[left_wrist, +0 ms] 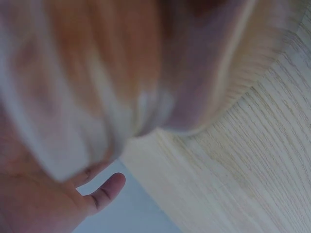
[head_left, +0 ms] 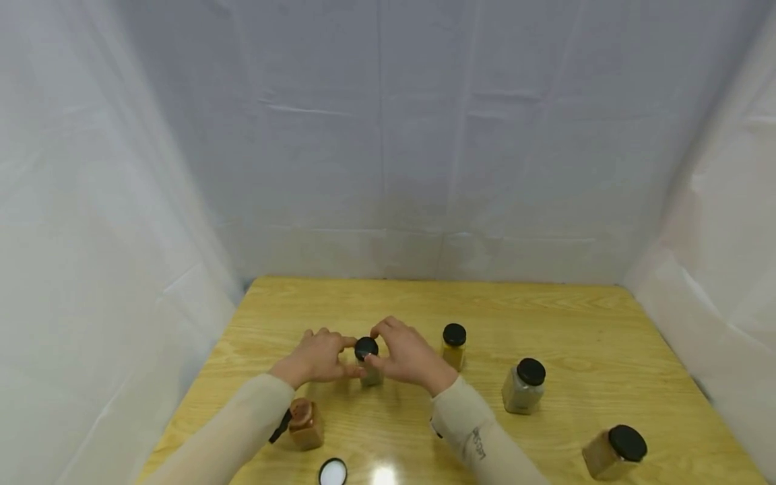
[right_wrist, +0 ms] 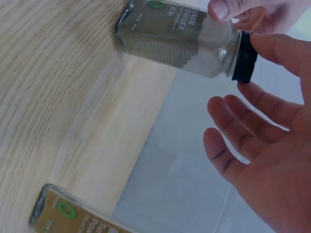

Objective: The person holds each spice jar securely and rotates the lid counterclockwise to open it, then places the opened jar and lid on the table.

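Note:
A clear jar of cumin powder (right_wrist: 165, 36) stands upright on the table, its black lid (right_wrist: 245, 58) on top. From the left, my left hand (head_left: 318, 357) grips this jar, the thumb lying along its upper side in the right wrist view. Over on the other side, my right hand (head_left: 409, 353) pinches the lid's rim between thumb and index finger, and its other fingers are spread away from the glass. By the left forearm is a lidless jar of reddish-brown powder (head_left: 306, 431). A blurred see-through shape fills much of the left wrist view, above the left hand (left_wrist: 43, 204).
A turmeric jar (head_left: 453, 353) stands right of the hands. Farther right are a jar of pale powder (head_left: 521, 394) and a brown one (head_left: 603, 458), all black-lidded. A loose lid (head_left: 333, 471) with a white inside lies at the wooden table's (head_left: 545, 310) front.

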Available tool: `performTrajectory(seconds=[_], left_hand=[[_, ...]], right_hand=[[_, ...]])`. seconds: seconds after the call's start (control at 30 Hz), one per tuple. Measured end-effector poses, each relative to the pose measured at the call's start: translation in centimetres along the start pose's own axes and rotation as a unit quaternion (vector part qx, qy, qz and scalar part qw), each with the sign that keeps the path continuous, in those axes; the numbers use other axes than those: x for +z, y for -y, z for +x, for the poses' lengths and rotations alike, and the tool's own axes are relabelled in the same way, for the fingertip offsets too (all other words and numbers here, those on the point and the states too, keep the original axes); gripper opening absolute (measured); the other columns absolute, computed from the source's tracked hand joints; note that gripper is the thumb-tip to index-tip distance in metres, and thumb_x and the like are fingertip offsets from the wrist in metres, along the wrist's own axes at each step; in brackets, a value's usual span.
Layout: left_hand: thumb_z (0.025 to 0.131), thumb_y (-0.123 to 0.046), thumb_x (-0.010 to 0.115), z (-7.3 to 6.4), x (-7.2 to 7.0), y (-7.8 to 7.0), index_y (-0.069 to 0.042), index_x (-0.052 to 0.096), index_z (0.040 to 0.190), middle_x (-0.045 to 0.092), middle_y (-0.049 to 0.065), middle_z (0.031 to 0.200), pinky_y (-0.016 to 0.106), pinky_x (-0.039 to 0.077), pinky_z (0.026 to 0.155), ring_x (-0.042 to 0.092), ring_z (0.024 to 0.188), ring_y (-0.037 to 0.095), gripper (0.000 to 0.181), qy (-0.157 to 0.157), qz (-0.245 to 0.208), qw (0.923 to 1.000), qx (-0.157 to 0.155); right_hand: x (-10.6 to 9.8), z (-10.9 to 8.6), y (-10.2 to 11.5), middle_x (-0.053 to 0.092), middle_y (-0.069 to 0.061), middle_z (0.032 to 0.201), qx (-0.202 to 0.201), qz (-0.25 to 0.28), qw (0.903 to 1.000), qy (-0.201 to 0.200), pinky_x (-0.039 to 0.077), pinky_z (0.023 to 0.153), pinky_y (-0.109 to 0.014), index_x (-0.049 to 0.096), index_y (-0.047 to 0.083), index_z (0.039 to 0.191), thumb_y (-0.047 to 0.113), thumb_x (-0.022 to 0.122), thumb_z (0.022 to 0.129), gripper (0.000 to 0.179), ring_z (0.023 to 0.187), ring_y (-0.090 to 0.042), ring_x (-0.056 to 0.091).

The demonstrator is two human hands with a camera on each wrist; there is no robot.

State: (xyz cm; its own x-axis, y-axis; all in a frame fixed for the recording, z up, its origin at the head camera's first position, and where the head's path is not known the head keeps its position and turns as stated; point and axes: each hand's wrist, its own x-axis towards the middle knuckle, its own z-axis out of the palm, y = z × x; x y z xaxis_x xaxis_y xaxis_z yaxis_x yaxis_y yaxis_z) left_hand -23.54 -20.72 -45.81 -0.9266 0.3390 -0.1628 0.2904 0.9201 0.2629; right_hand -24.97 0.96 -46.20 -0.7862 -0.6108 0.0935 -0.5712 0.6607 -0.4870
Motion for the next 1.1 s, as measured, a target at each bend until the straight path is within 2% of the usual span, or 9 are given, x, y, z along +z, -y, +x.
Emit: performTrajectory(seconds=[0.2,0.37,0.63,0.83,0.97,1.1], left_hand=[[0.089,-0.059,0.078,-0.08,0.01,0.09,-0.01,0.065,0.145,0.073,0.014,0.129,0.073,0.038,0.104,0.061,0.121,0.043,0.075,-0.001,0.001,1.0,0.005],[0.09,-0.059,0.078,-0.01,0.13,0.05,-0.01,0.066,0.144,0.073,0.014,0.129,0.071,0.039,0.102,0.062,0.119,0.043,0.074,-0.003,0.001,1.0,0.007],[0.089,-0.06,0.079,0.02,0.0,-0.37,-0.01,0.065,0.145,0.072,0.016,0.13,0.068,0.039,0.101,0.061,0.12,0.043,0.076,-0.003,0.012,0.9999,0.005],[0.089,-0.06,0.079,-0.1,-0.07,-0.42,-0.012,0.066,0.144,0.072,0.015,0.129,0.066,0.039,0.101,0.061,0.12,0.042,0.074,0.0,0.017,0.9999,0.002],[0.089,-0.059,0.079,-0.02,0.04,-0.34,-0.014,0.067,0.143,0.072,0.015,0.127,0.065,0.04,0.099,0.061,0.117,0.041,0.072,-0.001,0.017,0.9998,0.007],[0.09,-0.058,0.079,0.0,0.02,-0.34,-0.012,0.066,0.144,0.071,0.017,0.129,0.067,0.04,0.101,0.06,0.121,0.043,0.072,0.002,0.015,0.9999,0.008]], right_hand=[[0.68,0.12,0.18,0.064,-0.009,0.131,-0.017,-0.021,0.9994,-0.02,0.052,0.104,-0.052,0.064,0.007,0.132,0.038,0.075,0.1,0.046,0.114,-0.025,0.067],[0.82,0.06,-0.01,0.064,-0.009,0.13,-0.025,-0.024,0.9988,-0.034,0.053,0.102,-0.052,0.065,0.008,0.13,0.036,0.078,0.098,0.045,0.114,-0.024,0.067],[0.21,0.09,-0.3,0.063,-0.011,0.133,-0.037,-0.01,0.9992,-0.006,0.058,0.092,-0.041,0.065,0.008,0.136,0.031,0.076,0.1,0.044,0.107,-0.024,0.067],[0.37,0.2,-0.12,0.063,-0.009,0.132,-0.032,-0.024,0.9991,-0.014,0.053,0.102,-0.051,0.066,0.007,0.134,0.034,0.077,0.099,0.045,0.112,-0.024,0.067],[0.69,0.3,-0.05,0.065,-0.008,0.128,-0.022,-0.023,0.9991,-0.03,0.052,0.104,-0.055,0.066,0.008,0.128,0.039,0.078,0.097,0.046,0.114,-0.024,0.067],[0.79,0.36,-0.08,0.065,-0.008,0.129,-0.027,-0.014,0.9992,-0.025,0.051,0.105,-0.058,0.065,0.008,0.128,0.038,0.077,0.098,0.045,0.116,-0.025,0.066]])
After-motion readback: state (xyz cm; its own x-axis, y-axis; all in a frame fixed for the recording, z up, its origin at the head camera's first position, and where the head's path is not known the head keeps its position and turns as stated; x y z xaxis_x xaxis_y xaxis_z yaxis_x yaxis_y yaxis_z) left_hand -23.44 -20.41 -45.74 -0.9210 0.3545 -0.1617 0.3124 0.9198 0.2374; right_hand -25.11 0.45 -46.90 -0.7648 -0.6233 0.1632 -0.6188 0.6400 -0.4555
